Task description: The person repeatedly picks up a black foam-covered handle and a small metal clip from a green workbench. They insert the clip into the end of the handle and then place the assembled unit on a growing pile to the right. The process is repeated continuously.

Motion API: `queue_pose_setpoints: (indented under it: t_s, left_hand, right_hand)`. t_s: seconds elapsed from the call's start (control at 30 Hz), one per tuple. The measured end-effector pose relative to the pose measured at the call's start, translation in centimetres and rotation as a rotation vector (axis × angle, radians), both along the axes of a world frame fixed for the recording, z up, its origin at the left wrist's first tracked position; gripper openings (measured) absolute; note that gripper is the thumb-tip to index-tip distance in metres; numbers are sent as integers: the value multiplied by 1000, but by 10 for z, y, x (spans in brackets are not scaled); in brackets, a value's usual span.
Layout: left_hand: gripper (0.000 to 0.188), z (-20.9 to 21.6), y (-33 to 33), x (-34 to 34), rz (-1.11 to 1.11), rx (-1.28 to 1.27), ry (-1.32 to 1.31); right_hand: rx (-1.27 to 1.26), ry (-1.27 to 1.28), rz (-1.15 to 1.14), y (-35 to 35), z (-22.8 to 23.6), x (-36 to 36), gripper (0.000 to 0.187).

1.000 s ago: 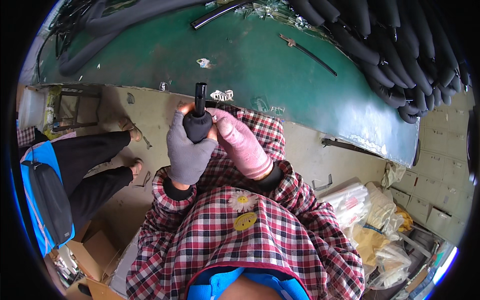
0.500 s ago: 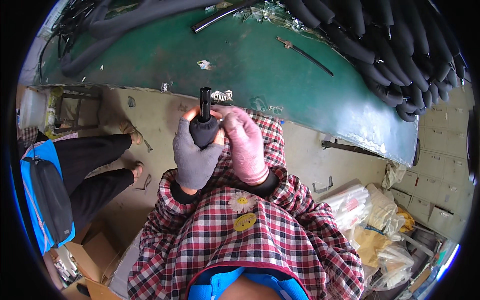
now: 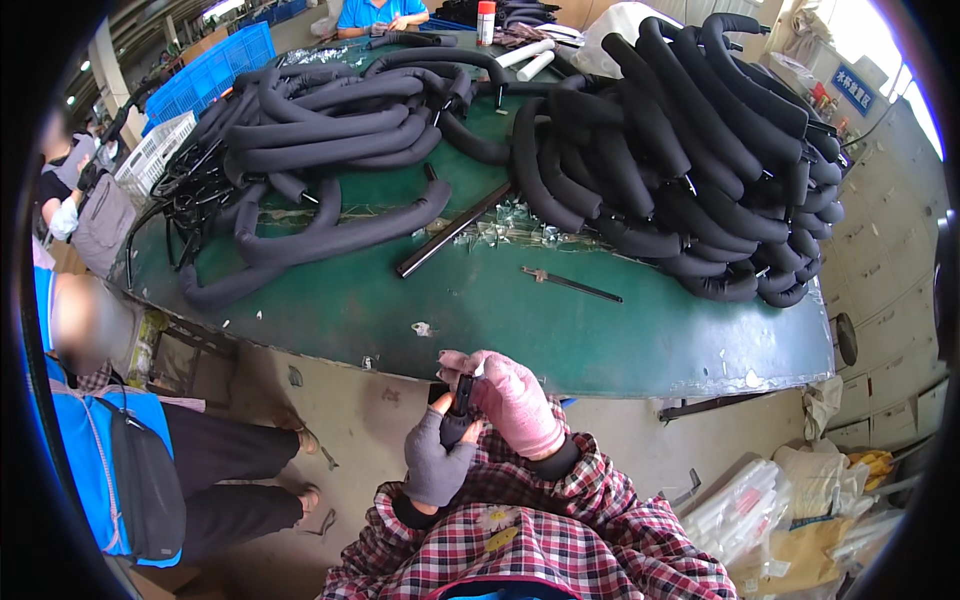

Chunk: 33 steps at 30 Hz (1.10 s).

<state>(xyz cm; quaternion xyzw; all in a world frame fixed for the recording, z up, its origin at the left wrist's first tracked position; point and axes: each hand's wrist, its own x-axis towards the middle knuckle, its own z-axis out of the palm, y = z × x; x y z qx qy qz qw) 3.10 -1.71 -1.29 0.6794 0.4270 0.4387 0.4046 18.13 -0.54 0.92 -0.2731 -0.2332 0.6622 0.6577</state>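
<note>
My left hand, in a grey glove with bare fingertips, is closed around a black tube with a dark foam sleeve at its lower part. The tube's bare end points up and away from me. My right hand, in a pink glove, is beside the tube's upper end, fingers bent and pressed together. A small pale bit shows at its fingertips; I cannot make out what it is. Both hands are just in front of the near edge of the green table.
Dark foam-covered bent tubes lie piled at the left and right. A bare black tube and a thin dark tool with a cross-piece lie on the table. At left stands a person in blue; another person sits across the table.
My view has tilted up, showing more of the table and piles. The tube now leans away from me, and my right fingers have moved over its upper end.
</note>
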Motion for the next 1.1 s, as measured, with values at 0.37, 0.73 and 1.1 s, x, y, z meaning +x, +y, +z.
queue_pose_setpoints:
  t_s: [0.37,0.73,1.1]
  left_hand:
    - [49,-3,-6,1,-39,60,125]
    - [46,12,-2,7,11,236,316]
    - [44,11,3,11,16,243,415]
  right_hand:
    - [-65,103,131,-2,-6,12,45]
    - [-88,37,223,1,-9,27,39]
    - [-16,112,119,3,-18,12,37]
